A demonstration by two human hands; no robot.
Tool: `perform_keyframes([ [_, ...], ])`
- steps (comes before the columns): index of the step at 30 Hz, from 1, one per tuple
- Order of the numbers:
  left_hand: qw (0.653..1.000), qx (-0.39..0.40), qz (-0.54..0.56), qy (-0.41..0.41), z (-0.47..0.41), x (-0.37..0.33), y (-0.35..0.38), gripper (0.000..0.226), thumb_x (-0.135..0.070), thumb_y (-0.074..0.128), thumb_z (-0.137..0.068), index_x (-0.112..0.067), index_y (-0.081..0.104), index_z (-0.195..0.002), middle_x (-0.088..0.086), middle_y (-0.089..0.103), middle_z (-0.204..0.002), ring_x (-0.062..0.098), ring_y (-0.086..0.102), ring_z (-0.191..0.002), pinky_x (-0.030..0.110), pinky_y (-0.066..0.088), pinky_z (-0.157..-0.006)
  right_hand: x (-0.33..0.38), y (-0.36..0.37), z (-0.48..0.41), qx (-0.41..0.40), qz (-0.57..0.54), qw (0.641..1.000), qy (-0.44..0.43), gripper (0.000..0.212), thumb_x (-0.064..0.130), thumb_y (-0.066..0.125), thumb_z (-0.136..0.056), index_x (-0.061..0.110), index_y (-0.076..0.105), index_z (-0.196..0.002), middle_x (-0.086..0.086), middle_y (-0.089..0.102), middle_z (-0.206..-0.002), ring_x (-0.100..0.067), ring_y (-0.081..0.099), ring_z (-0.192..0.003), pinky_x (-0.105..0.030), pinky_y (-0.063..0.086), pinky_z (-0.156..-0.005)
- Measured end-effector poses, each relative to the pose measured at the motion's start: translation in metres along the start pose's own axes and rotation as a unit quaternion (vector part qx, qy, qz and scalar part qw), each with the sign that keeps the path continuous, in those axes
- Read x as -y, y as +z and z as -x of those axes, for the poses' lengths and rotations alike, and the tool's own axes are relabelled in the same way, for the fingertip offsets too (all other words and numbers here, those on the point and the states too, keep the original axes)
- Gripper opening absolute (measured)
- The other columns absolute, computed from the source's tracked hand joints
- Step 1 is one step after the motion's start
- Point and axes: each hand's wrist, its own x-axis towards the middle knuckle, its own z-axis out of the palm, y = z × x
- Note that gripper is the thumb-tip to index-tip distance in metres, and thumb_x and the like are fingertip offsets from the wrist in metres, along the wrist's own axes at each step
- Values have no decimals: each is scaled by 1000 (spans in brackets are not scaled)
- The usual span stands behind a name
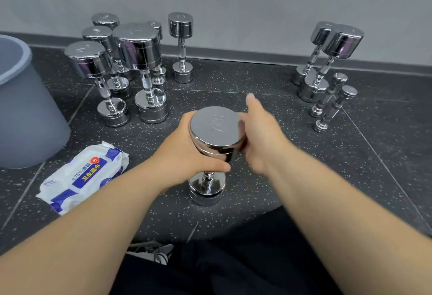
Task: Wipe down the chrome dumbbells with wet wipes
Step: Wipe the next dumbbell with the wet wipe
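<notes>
Left hand (187, 154) fingers curled round centre dumbbell (216, 128) head, right hand (259, 131) fingers too blurry. Keep it upright, wet wipes (84, 173) lower-left.

Chrome dumbbell (216, 131), speckled black floor (304, 131)

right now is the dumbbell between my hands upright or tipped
Upright: the dumbbell stands on its lower head on the floor, flat end up.
</notes>
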Motion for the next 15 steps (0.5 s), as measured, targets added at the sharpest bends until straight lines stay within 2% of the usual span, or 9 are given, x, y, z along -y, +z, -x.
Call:
perform_keyframes([
  [2,1000,17,-25,-7,0,-1,-5,111,-29,98,-44,-42,35,-134,-27,63,-113,-7,59,-107,25,47,-96,24,1,-13,64,140,988,-29,78,73,23,-92,16,76,-98,-11,75,-98,-29,68,-91,-38,49,-86],
  [5,995,66,-76,-28,1,-5,-17,129,-41,96,-45,-40,19,-148,-28,61,-125,-5,59,-114,27,44,-103,55,11,-16,91,331,936,-83,87,73,11,-94,18,79,-96,-8,75,-94,-19,66,-84,-28,41,-72],
  [6,992,70,-102,-36,2,-7,-20,142,-46,95,-44,-41,4,-153,-23,46,-146,1,47,-131,33,36,-113,59,13,-17,99,361,923,-85,88,71,10,-95,16,79,-98,-8,75,-95,-17,65,-82,-25,38,-68],
  [7,988,60,-136,-43,3,-10,-22,154,-48,95,-44,-40,-13,-153,-17,15,-163,5,26,-146,34,25,-119,63,12,-16,106,372,918,-85,89,70,10,-96,13,78,-103,-9,74,-97,-17,62,-80,-22,37,-68],
  [8,984,48,-166,-31,4,-13,-22,159,-49,94,-45,-40,-26,-149,-19,-16,-162,5,7,-150,33,20,-119,62,10,-19,109,378,916,-82,90,70,9,-96,10,76,-106,-10,74,-96,-18,60,-80,-20,36,-71],
  [9,982,40,-183,-3,4,-16,-21,160,-49,94,-46,-43,-32,-145,-25,-31,-155,3,-1,-150,32,21,-118,61,8,-19,107,373,918,-86,89,70,10,-96,11,77,-106,-7,72,-92,-18,59,-80,-20,37,-75],
  [11,981,41,-185,45,4,-19,-20,154,-46,94,-49,-49,-25,-146,-32,-17,-157,-9,14,-144,20,27,-110,57,10,-20,99,359,923,-98,86,72,12,-95,19,78,-101,-2,73,-95,-18,65,-89,-26,43,-81],
  [13,982,49,-171,57,5,-19,-20,144,-40,95,-52,-46,-8,-153,-29,8,-157,-31,35,-115,0,28,-92,51,13,-21,85,330,934,-105,85,75,14,-92,18,77,-100,-9,73,-107,-23,66,-97,-40,47,-96],
  [15,982,36,-177,56,8,-19,-21,135,-42,95,-52,-43,7,-154,-25,23,-153,-22,40,-110,5,29,-92,43,11,-23,45,252,962,-95,79,78,20,-88,20,73,-98,-9,71,-113,-23,63,-106,-51,43,-104],
])
